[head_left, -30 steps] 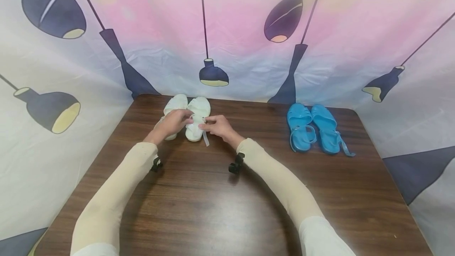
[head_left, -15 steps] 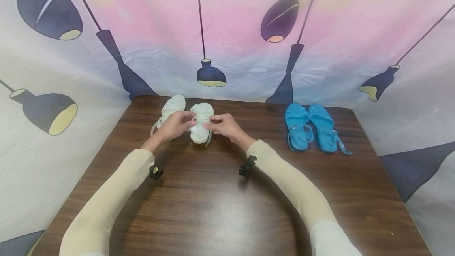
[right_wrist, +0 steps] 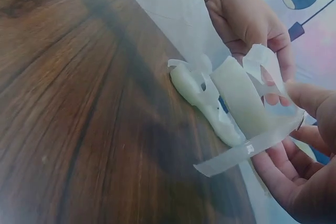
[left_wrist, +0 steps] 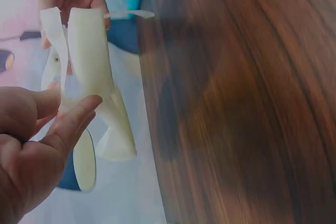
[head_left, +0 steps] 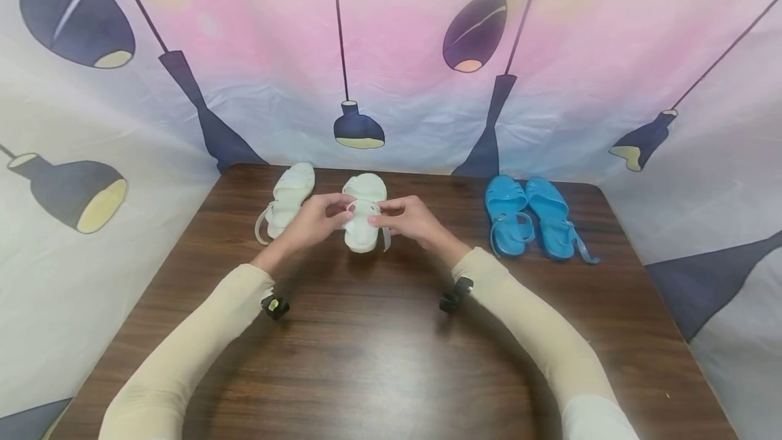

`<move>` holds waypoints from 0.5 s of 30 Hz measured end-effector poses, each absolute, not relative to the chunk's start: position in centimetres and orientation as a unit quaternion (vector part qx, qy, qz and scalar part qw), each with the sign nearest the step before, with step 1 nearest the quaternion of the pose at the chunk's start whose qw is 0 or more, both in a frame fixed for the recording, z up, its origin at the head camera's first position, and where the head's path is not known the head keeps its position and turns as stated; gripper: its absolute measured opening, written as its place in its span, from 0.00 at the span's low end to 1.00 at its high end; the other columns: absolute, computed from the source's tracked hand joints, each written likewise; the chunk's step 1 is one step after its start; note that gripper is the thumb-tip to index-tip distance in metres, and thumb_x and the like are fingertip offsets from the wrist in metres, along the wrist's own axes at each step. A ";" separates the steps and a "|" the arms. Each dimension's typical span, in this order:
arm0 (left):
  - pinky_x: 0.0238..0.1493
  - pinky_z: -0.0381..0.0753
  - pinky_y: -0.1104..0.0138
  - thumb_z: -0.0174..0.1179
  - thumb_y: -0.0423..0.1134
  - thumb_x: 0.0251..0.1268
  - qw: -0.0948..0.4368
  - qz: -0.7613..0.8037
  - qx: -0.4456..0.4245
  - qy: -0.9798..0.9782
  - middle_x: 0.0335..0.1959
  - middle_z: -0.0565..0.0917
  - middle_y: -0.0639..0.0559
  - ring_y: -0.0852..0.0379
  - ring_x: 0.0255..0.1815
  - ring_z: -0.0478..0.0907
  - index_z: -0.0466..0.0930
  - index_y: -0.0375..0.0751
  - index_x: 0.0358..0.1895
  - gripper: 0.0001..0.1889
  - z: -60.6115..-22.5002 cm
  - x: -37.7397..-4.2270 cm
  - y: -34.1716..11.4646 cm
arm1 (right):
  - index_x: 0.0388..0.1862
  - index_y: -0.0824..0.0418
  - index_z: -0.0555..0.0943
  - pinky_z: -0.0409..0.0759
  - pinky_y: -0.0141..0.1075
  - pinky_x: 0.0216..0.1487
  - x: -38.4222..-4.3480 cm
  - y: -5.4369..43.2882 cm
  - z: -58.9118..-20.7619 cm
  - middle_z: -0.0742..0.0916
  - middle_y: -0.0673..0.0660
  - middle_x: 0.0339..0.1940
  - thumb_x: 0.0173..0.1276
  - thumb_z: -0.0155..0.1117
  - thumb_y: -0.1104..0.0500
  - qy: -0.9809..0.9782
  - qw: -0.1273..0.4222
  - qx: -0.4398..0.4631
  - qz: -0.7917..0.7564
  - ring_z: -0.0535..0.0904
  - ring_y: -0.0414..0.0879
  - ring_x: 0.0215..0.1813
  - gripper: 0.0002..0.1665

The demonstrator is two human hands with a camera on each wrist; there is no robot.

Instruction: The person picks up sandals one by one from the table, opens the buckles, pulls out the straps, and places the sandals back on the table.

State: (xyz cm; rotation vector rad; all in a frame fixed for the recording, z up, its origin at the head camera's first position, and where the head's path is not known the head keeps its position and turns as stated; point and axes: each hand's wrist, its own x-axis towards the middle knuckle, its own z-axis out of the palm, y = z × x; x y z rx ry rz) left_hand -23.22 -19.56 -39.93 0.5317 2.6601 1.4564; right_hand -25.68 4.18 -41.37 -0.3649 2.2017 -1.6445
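Note:
Between both hands a white sandal (head_left: 362, 237) is held above the table, its heel end toward me. My left hand (head_left: 316, 221) pinches its left side near the ankle strap, thumb and fingers curled in the left wrist view. My right hand (head_left: 414, 217) grips the opposite side. From that side the loose strap end (right_wrist: 226, 160) hangs free in the right wrist view. The other white sandal (head_left: 296, 185) lies on the table to the left, partly behind my left hand, its strap (head_left: 261, 226) looping outward.
A pair of blue sandals, the left one (head_left: 508, 240) and the right one (head_left: 550, 206), lies at the back right of the brown wooden table (head_left: 391, 358). A printed cloth backdrop (head_left: 403, 53) stands directly behind the table's rear edge.
Both hands have carried the white sandal to the right, up off the table and away from its mate, which stays put. The view has shifted slightly.

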 end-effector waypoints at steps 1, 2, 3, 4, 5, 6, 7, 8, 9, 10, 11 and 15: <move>0.55 0.84 0.61 0.60 0.27 0.73 0.030 0.474 0.172 0.863 0.53 0.85 0.35 0.41 0.59 0.82 0.79 0.27 0.60 0.15 -39.9 -23.1 -19.2 | 0.63 0.61 0.83 0.87 0.41 0.48 -25.5 4.6 -41.3 0.86 0.59 0.57 0.62 0.79 0.50 0.787 0.176 -0.134 -0.576 0.86 0.48 0.51 0.33; 0.55 0.84 0.61 0.60 0.27 0.72 0.029 0.477 0.173 0.861 0.53 0.85 0.35 0.41 0.59 0.83 0.80 0.28 0.59 0.15 -39.9 -22.9 -18.8 | 0.63 0.61 0.83 0.87 0.41 0.48 -25.3 5.1 -41.3 0.87 0.58 0.55 0.62 0.79 0.49 0.794 0.167 -0.140 -0.567 0.85 0.48 0.50 0.33; 0.54 0.85 0.61 0.61 0.27 0.72 0.029 0.483 0.174 0.858 0.52 0.85 0.36 0.41 0.58 0.83 0.80 0.28 0.59 0.15 -39.9 -22.7 -18.5 | 0.63 0.60 0.83 0.86 0.41 0.49 -25.0 5.6 -41.3 0.88 0.58 0.54 0.62 0.79 0.49 0.802 0.159 -0.143 -0.558 0.85 0.47 0.50 0.33; 0.54 0.85 0.61 0.61 0.27 0.72 0.030 0.489 0.177 0.854 0.52 0.85 0.35 0.41 0.58 0.83 0.80 0.28 0.59 0.15 -39.9 -22.5 -18.2 | 0.63 0.60 0.84 0.86 0.41 0.50 -24.8 6.0 -41.3 0.88 0.57 0.54 0.62 0.79 0.48 0.808 0.152 -0.145 -0.550 0.84 0.47 0.51 0.33; 0.53 0.85 0.61 0.61 0.27 0.71 0.032 0.498 0.179 0.848 0.52 0.86 0.35 0.41 0.58 0.83 0.80 0.28 0.59 0.16 -39.9 -22.3 -17.8 | 0.62 0.59 0.84 0.85 0.41 0.51 -24.5 6.5 -41.3 0.88 0.57 0.53 0.61 0.79 0.47 0.816 0.145 -0.147 -0.539 0.83 0.46 0.51 0.33; 0.52 0.86 0.62 0.61 0.27 0.71 0.036 0.507 0.183 0.841 0.52 0.85 0.34 0.40 0.57 0.83 0.80 0.27 0.59 0.16 -40.0 -22.1 -17.4 | 0.62 0.59 0.84 0.83 0.41 0.53 -24.2 7.0 -41.3 0.88 0.56 0.53 0.61 0.79 0.46 0.824 0.140 -0.147 -0.530 0.82 0.46 0.52 0.33; 0.51 0.86 0.62 0.62 0.27 0.71 0.040 0.516 0.184 0.835 0.52 0.85 0.34 0.40 0.57 0.83 0.80 0.27 0.59 0.16 -40.1 -22.0 -17.1 | 0.62 0.58 0.84 0.83 0.40 0.54 -23.8 7.5 -41.3 0.88 0.55 0.53 0.61 0.78 0.46 0.828 0.138 -0.146 -0.523 0.82 0.46 0.53 0.33; 0.51 0.86 0.63 0.62 0.26 0.71 0.045 0.524 0.187 0.830 0.51 0.85 0.34 0.40 0.57 0.84 0.80 0.27 0.59 0.16 -40.2 -21.8 -16.7 | 0.62 0.58 0.84 0.82 0.42 0.55 -23.5 7.9 -41.3 0.88 0.55 0.53 0.61 0.78 0.46 0.830 0.139 -0.145 -0.520 0.82 0.47 0.54 0.33; 0.50 0.86 0.64 0.62 0.26 0.71 0.051 0.534 0.186 0.823 0.51 0.85 0.34 0.41 0.56 0.84 0.80 0.27 0.59 0.16 -40.3 -21.6 -16.4 | 0.63 0.58 0.84 0.82 0.42 0.56 -23.2 8.4 -41.3 0.88 0.54 0.54 0.61 0.79 0.45 0.832 0.139 -0.142 -0.518 0.81 0.47 0.55 0.33; 0.49 0.86 0.64 0.62 0.26 0.71 0.056 0.542 0.187 0.817 0.51 0.85 0.34 0.41 0.56 0.84 0.80 0.27 0.59 0.16 -40.5 -21.4 -16.0 | 0.63 0.57 0.84 0.82 0.43 0.57 -22.8 8.8 -41.3 0.89 0.55 0.53 0.61 0.79 0.45 0.833 0.141 -0.138 -0.517 0.81 0.47 0.55 0.34; 0.48 0.86 0.64 0.62 0.26 0.71 0.062 0.551 0.186 0.811 0.51 0.86 0.34 0.42 0.55 0.84 0.80 0.27 0.59 0.16 -40.7 -21.3 -15.6 | 0.63 0.57 0.84 0.82 0.44 0.58 -22.5 9.3 -41.3 0.89 0.54 0.53 0.60 0.79 0.45 0.834 0.143 -0.135 -0.516 0.81 0.48 0.56 0.34; 0.48 0.87 0.64 0.62 0.27 0.71 0.074 0.569 0.189 0.797 0.52 0.85 0.35 0.43 0.54 0.84 0.80 0.27 0.59 0.16 -41.3 -20.5 -14.0 | 0.64 0.56 0.83 0.82 0.47 0.58 -21.5 10.9 -41.6 0.89 0.54 0.52 0.59 0.80 0.43 0.834 0.143 -0.124 -0.519 0.82 0.48 0.56 0.36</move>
